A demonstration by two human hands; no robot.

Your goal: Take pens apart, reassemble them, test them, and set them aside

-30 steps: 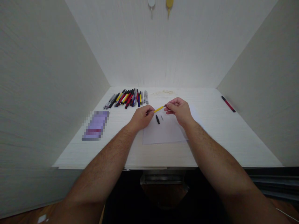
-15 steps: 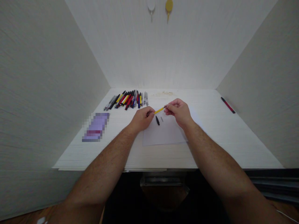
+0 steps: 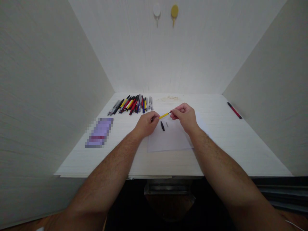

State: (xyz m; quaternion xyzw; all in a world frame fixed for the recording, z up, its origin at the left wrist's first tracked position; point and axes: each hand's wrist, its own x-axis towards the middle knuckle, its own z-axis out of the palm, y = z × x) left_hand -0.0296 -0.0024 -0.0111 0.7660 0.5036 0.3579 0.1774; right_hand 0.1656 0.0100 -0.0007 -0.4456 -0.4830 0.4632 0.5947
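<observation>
My left hand is closed around the end of a yellow pen barrel, which slants up to the right above a sheet of white paper. The fingers of my right hand pinch a thin dark pen refill at the barrel's open right end. Most of the refill is hidden by the barrel and my fingertips. Just below, a black pen tip section lies on the paper, with a small grey spring to its right.
A row of several pens in mixed colours lies at the back left. A blurred purple packet is near the left wall. One red and black pen lies by the right wall. Two hooks, white and yellow, are on the back wall.
The whole view has shifted slightly, so everything sits a little lower in the picture. Both hands keep nearly the same grip on the barrel and refill.
</observation>
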